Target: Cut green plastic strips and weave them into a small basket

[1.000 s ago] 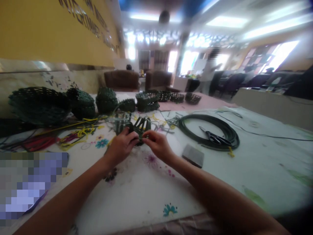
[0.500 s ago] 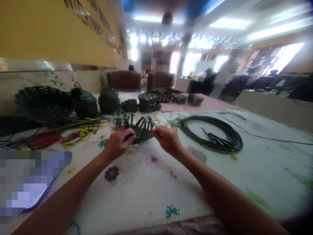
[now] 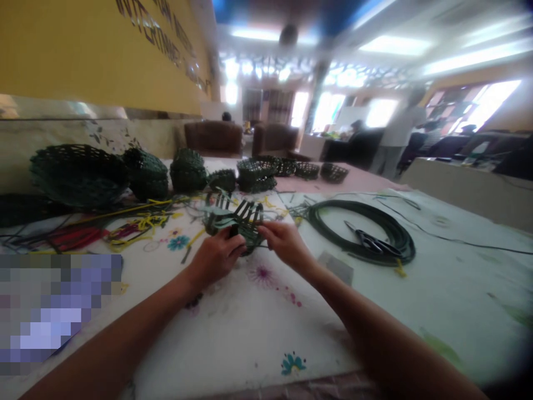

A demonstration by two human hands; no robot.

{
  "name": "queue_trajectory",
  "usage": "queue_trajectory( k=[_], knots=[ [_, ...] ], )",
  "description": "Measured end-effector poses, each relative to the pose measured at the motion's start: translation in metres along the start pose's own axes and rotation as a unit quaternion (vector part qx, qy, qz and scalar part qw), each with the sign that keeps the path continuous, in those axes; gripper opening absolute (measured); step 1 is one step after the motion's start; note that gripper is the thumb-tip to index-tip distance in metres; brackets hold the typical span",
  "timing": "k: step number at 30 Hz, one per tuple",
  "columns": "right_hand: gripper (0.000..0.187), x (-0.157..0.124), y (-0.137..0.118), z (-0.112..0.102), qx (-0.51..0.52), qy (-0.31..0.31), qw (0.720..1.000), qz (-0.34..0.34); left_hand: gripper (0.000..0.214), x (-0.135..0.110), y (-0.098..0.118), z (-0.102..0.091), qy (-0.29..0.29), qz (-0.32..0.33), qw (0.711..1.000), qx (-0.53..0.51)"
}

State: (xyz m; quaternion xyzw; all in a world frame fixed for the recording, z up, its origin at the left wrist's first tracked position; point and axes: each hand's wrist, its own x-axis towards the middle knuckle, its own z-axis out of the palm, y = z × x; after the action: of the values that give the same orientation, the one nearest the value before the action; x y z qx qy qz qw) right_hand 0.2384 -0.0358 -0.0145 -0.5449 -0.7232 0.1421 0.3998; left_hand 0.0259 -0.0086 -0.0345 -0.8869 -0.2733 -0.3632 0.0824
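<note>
A small, partly woven dark green basket [image 3: 249, 222] with upright strips stands between my hands on the flowered tablecloth. My left hand [image 3: 222, 250] is closed on its near left side, thumb pressed against the weave. At the basket's right side my right hand [image 3: 283, 239] pinches with thumb and fingers close together; a thin dark strip shows just below them, though what exactly they grip is hard to make out. Paler green strip ends stick up at the basket's left.
Finished green baskets [image 3: 79, 175] line the back of the table. On the right lies a coil of dark green strip [image 3: 333, 244] with scissors [image 3: 370, 240] on it. Yellow and red strips [image 3: 141, 228] are scattered left. A person [image 3: 402, 125] stands in the background.
My left hand has moved right and slightly nearer, along the basket's near side. The basket has turned or tilted, showing pale strip ends. My right hand stays at its right side, slightly lower.
</note>
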Motion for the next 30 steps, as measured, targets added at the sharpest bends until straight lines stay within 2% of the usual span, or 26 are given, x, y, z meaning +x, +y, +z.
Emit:
queue_trajectory(
  k=[3,9,17,23,26,30],
  knots=[
    [0.038,-0.001,-0.003,0.000,0.115,-0.051,0.992,0.011,0.017,-0.001,0.003,0.003,0.011,-0.007,1.000,0.004],
    [0.033,-0.012,-0.016,0.009,0.066,-0.029,0.997,-0.041,0.015,-0.004,0.010,0.008,0.003,0.006,1.000,0.006],
    [0.033,-0.012,-0.007,0.017,0.121,0.012,0.992,-0.033,0.013,0.000,0.016,0.006,0.021,-0.110,0.990,-0.091],
    [0.025,-0.014,-0.003,0.023,0.109,-0.015,0.992,-0.058,0.011,0.000,0.024,0.005,-0.009,-0.215,0.962,-0.169],
    [0.023,-0.012,-0.005,0.020,0.075,-0.036,0.992,-0.091,0.012,0.002,0.025,0.003,-0.010,-0.245,0.950,-0.195],
    [0.021,-0.010,-0.010,0.013,-0.074,-0.052,0.988,-0.121,0.012,0.005,0.019,0.001,-0.010,-0.273,0.943,-0.190]
  ],
)
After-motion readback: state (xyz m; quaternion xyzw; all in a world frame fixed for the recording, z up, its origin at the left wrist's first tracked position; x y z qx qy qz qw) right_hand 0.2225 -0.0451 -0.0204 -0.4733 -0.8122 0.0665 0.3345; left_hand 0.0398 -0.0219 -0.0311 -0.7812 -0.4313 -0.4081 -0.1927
